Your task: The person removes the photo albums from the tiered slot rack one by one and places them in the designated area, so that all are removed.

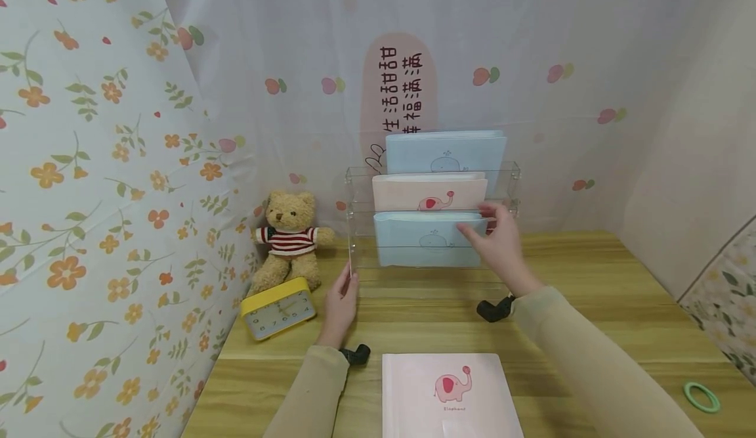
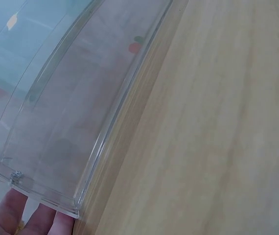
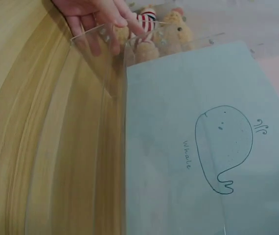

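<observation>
Right now I have my left hand [image 1: 339,303] resting with straight fingers [image 2: 41,220] against the lower left corner of the clear acrylic tiered file rack [image 1: 354,228], which stands on the light wooden desk [image 1: 590,274] at the back wall. My right hand [image 1: 499,241] pinches the upper right edge of the pale blue whale-printed folder [image 1: 422,241] sitting in the rack's front tier. Behind it a pink elephant folder [image 1: 428,192] fills the middle tier, and a brown teddy bear in a striped jumper [image 1: 289,241] sits just left of the rack.
</observation>
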Action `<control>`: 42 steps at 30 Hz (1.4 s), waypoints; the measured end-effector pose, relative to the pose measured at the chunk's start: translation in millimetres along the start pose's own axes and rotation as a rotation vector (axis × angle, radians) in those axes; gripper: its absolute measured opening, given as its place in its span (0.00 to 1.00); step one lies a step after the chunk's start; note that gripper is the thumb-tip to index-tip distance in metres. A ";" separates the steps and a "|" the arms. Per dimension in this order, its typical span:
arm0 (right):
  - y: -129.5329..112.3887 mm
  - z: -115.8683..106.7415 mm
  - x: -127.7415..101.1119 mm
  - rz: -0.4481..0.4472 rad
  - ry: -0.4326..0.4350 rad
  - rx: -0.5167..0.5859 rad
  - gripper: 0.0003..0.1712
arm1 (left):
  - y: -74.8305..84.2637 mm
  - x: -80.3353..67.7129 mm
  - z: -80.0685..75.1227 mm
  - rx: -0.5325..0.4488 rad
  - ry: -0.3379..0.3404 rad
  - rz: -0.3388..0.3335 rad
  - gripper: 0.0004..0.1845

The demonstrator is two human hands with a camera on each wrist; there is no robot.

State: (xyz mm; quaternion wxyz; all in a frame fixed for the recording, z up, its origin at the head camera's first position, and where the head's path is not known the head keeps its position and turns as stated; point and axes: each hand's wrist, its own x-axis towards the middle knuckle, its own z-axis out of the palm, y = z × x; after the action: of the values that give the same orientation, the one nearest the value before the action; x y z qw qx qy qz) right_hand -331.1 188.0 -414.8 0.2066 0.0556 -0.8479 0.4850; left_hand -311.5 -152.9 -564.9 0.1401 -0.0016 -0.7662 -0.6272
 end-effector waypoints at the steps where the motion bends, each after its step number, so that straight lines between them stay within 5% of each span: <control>1: -0.9 0.7 1.0 -0.009 -0.003 -0.012 0.39 | 0.0 0.0 -0.3 -0.006 -0.001 0.003 0.27; 13: -12.1 7.5 18.2 -0.095 -0.101 -0.068 0.29 | 2.3 3.7 -2.4 -0.010 -0.005 0.013 0.27; 25: -10.8 7.3 23.3 -0.004 -0.204 -0.070 0.23 | 6.9 3.6 -3.2 0.006 -0.009 -0.005 0.28; 36: -9.4 16.3 15.5 0.023 -0.106 -0.076 0.17 | 2.0 -1.5 -0.2 0.021 0.003 -0.051 0.28; 42: -13.8 18.9 10.5 -0.034 -0.011 -0.048 0.15 | -1.0 -0.2 0.8 0.004 -0.002 -0.043 0.28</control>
State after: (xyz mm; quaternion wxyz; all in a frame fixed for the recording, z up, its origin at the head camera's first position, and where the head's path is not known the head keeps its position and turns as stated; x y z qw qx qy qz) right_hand -342.2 165.9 -407.9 0.2114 0.0678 -0.8593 0.4608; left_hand -311.7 -152.3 -566.0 0.1258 0.0143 -0.7675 -0.6284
